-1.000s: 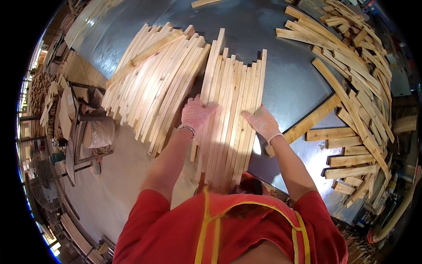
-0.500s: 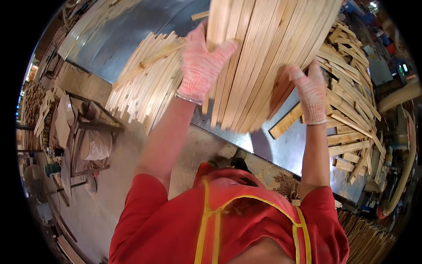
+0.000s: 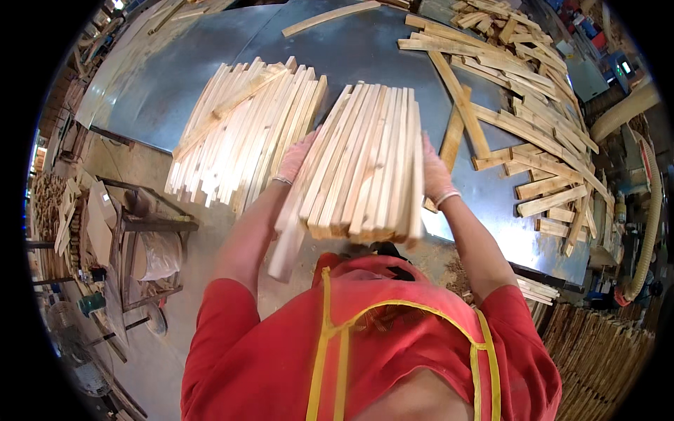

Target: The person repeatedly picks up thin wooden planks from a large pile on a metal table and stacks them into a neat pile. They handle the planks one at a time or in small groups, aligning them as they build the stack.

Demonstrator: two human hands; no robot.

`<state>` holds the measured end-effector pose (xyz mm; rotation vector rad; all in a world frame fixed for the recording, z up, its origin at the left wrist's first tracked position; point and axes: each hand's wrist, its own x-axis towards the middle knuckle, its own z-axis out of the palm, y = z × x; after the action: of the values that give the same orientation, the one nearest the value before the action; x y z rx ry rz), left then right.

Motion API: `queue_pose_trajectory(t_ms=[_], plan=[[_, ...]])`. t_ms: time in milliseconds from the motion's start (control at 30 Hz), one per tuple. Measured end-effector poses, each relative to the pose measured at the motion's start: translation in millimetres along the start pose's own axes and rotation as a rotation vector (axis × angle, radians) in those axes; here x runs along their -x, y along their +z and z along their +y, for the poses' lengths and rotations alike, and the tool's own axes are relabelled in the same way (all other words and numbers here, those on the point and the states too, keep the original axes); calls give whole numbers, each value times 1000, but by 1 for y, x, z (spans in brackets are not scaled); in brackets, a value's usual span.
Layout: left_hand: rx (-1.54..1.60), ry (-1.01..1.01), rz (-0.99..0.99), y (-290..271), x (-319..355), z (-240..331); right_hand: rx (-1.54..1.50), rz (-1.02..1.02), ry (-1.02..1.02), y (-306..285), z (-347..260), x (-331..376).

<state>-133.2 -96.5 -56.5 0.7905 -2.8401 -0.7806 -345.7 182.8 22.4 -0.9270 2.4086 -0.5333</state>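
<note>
A bundle of pale wooden strips (image 3: 361, 161) is held between my two gloved hands at the near edge of the metal table. My left hand (image 3: 298, 156) presses on the bundle's left side, its fingers partly hidden behind the wood. On the opposite side my right hand (image 3: 437, 170) grips the bundle, fingers also partly covered. The strips lie lengthwise away from me, and one at the left sticks out nearer to me than the others. Left of the bundle, a second pile of strips (image 3: 242, 133) rests on the table with one strip slanting across its top.
The metal table (image 3: 337, 52) carries a loose heap of wooden pieces (image 3: 533, 126) on the right and a lone strip (image 3: 330, 17) at the far side. A cart (image 3: 151, 224) stands on the floor at left. Stacked wood (image 3: 597, 351) is at lower right.
The bundle, upended and reaching out of the top of the picture before, now lies lower and closer to me. Both hands moved down with it and now clasp its sides.
</note>
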Motion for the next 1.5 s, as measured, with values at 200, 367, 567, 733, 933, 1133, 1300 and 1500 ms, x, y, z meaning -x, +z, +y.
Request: queue_pose_trajectory(t_ms=[200,367,567,733,933,1133,1300,1500], plan=[[-841,180,-196,-13,9,6,459,-74,-161,75,36,-31],[-684,75,-25,-28,34,13,42,-70,-252,68,66,-54],[-209,-148,332,-29,200,25,-1157,-296,52,84,30,-28],[-314,-412,434,-2,273,17,-1308,-354,228,88,-26,3],[-131,-122,60,6,178,108,-1202,-551,373,92,-24,-7],[-208,236,0,72,119,120,-463,-546,179,98,-33,-48],[-186,139,-38,75,117,103,-239,-737,110,75,-75,-62],[-195,-190,153,8,97,28,-217,-717,-325,113,-161,-110]])
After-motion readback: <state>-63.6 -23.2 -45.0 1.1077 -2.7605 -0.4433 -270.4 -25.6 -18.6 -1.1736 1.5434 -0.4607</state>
